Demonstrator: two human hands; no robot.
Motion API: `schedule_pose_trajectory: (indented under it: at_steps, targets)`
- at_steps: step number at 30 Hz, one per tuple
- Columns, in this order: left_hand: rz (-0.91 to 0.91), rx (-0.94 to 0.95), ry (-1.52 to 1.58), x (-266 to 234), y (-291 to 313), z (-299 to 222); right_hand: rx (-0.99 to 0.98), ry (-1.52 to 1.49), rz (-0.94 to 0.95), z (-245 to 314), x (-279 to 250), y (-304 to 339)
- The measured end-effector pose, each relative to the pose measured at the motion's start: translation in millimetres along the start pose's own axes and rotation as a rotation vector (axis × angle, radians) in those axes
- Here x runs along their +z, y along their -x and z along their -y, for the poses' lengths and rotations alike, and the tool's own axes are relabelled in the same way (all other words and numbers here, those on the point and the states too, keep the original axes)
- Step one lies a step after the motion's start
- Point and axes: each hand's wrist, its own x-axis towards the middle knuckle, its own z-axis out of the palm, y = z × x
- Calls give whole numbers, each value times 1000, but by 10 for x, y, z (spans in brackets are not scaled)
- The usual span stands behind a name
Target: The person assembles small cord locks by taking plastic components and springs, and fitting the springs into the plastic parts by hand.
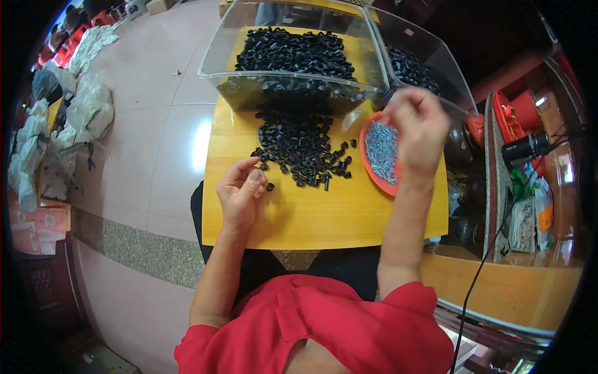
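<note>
A heap of small black plastic parts (296, 143) spreads over the yellow tabletop (311, 218). My left hand (238, 192) is at the heap's near left edge, fingers curled and thumb close to the forefinger. Whatever it pinches is hidden; a loose black part (270, 186) lies just beside it. My right hand (418, 128) is raised over the right side of an orange-red plate (390, 187) full of small silvery metal pieces (381, 149). Its fingers are bent together and slightly blurred, so anything between them is too small to make out.
Behind the heap stands a clear plastic box (215, 75) of black parts, with a second clear box (458, 75) to its right. Along the right are a shelf with a black cylindrical device (526, 149) and a dangling cable (476, 280). Plastic bags (90, 106) lie at left.
</note>
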Motion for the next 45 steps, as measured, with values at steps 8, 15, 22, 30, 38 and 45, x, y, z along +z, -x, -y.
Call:
schedule_pose_trajectory:
  at_steps: [8,15,22,30,38,45]
  targets:
    - [-129,8,-49,-1,-43,-6,-103,926,-62,-54,-770,-215]
    - [-155,-38,-88,12,-55,21,217,1136,321,-363,-1247,578]
    - [-154,-26,-95,55,-60,8,297,1082,411,-560,-1246,730]
    - [-174,22,-44,16,-25,-62,284,802,191,-433,-1207,667]
    - [-187,181,-785,-110,-160,-215,188,840,251,-371,-1171,626]
    - [31,382,-1364,-79,-414,-208,210,565,233,-184,-651,605]
